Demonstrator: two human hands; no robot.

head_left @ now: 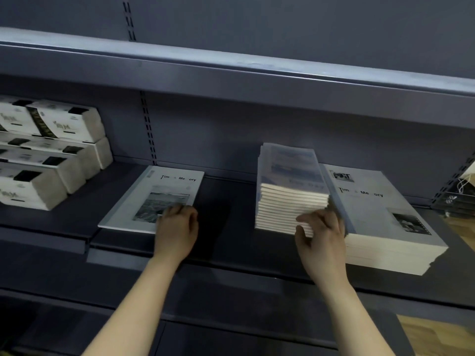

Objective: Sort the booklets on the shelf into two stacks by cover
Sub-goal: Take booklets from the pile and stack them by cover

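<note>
Shelf (231,255) matt painted metal; booklets (290,199) paper, glossy covers; floor (434,335) wood.

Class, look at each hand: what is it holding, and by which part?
Left hand rests on the single booklet's near right corner. Right hand grips the middle stack's near right corner.

Head view, close, down onto shelf (144,255)

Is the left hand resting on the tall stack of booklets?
No, the left hand rests on the single flat booklet at the left, while the right hand touches the tall stack.
</note>
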